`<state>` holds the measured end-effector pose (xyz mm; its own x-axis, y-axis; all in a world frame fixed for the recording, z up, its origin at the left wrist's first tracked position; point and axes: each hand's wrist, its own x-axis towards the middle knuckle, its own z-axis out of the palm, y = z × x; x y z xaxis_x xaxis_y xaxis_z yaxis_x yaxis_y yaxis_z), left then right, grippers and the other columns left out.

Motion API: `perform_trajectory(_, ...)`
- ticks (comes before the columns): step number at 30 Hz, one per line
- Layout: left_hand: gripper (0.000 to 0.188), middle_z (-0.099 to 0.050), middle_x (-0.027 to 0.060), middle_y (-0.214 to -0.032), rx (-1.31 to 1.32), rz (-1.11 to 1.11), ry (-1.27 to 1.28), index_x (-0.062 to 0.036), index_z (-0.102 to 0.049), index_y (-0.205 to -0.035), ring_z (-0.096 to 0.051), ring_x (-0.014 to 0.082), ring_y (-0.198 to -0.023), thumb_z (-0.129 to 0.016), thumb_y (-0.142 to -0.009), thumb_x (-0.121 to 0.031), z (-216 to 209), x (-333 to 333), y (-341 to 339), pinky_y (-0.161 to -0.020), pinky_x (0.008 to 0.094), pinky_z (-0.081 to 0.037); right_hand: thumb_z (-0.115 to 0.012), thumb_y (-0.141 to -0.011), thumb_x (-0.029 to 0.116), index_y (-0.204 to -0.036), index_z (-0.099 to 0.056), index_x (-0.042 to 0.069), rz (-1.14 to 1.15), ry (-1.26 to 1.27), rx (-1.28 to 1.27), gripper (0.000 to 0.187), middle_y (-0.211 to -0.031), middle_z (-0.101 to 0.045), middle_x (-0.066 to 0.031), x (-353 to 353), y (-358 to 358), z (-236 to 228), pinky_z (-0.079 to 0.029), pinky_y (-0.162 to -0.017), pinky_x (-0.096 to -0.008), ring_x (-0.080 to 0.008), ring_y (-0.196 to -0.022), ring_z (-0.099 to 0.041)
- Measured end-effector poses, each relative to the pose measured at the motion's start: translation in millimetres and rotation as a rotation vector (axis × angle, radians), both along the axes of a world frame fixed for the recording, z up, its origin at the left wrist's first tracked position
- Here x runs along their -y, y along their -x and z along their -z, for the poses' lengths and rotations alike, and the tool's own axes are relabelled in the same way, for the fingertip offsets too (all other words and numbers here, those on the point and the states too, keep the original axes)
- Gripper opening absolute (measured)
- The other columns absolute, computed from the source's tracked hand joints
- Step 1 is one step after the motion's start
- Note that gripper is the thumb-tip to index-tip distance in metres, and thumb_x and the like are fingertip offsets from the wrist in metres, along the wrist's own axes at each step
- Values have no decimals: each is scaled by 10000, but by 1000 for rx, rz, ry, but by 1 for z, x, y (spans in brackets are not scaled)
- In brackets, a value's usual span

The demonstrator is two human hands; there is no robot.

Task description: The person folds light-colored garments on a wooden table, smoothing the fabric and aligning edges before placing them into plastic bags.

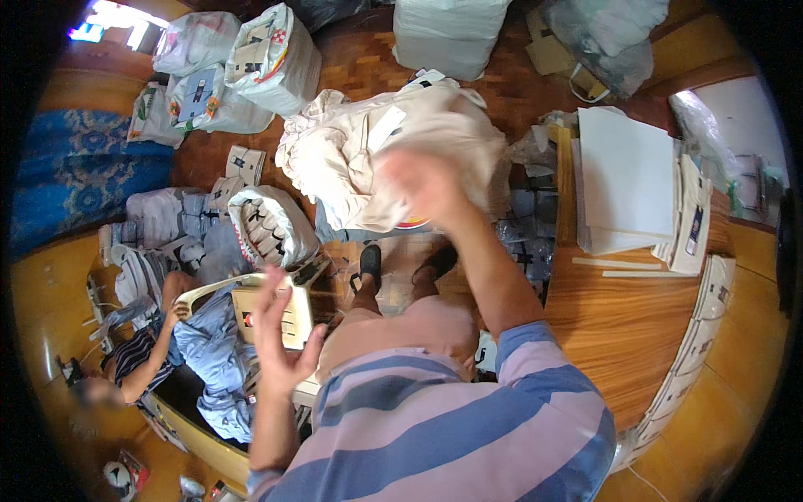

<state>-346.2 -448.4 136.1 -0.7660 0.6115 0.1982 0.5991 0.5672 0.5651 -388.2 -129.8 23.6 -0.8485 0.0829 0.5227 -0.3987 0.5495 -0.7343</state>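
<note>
In front of me a heap of cream cloth garments (322, 159) is piled at about knee height or above. A white card or tag (387, 129) lies on the heap. My right hand (422, 180) reaches over the garments, smeared by motion, so I cannot tell whether its fingers grip the cloth. Held up at lower left, my left hand (283, 339) has its fingers stretched and its thumb apart, with nothing in it. Behind that hand stands a cream boxy object (297, 314).
To the right, a wooden table (619, 335) bears white sheets (626, 180) and folded cream garments (687, 222). Full white sacks (280, 63) stand at the far left, and an open sack (272, 226) sits nearer. At left another person (150, 356) is beside blue garments (213, 360).
</note>
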Motion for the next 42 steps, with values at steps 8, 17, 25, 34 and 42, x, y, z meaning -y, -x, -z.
perform_trajectory(8,478,-770,145,-1033,240,467,437,-85,-667,-1303,-754,346,-902,-750,-833,-120,-130,12,58,-713,428,-614,-746,-923,357,-905,-680,127,-417,-280,69,240,-793,-645,-55,77,-69,-180,-541,-596,-388,-259,-709,-679)
perform_trajectory(17,269,-735,87,-903,992,-87,-707,-22,-720,-948,-700,237,-874,-829,-830,-238,-62,271,126,-812,390,-548,-777,-779,141,-882,-721,89,-619,-98,689,128,-774,-652,-149,68,-63,-58,-530,-755,-415,-305,-764,-676)
perform_trajectory(25,329,-772,137,-910,-468,-512,-54,29,-748,-1104,-713,235,-719,-763,-842,-169,-238,292,288,-626,398,-568,-652,-916,164,-904,-760,29,782,-1124,-131,173,-852,-732,-178,7,135,-298,-594,-739,-441,-325,-821,-715)
perform_trajectory(34,386,-779,247,-1046,373,-173,788,4,-784,-1131,-757,360,-1029,-792,-840,-250,19,362,259,-924,458,-555,-708,-865,148,-1307,-741,354,63,-825,654,489,-895,-763,-130,112,1,-117,-595,-754,-464,-375,-811,-733)
perform_trajectory(42,319,-678,108,-1214,223,397,-565,28,-663,-1222,-661,247,-1100,-515,-1001,-147,-133,348,318,-1004,354,-513,-681,-917,187,-1174,-760,65,260,-196,380,296,-976,-799,-96,154,-260,-275,-603,-740,-381,-293,-832,-778)
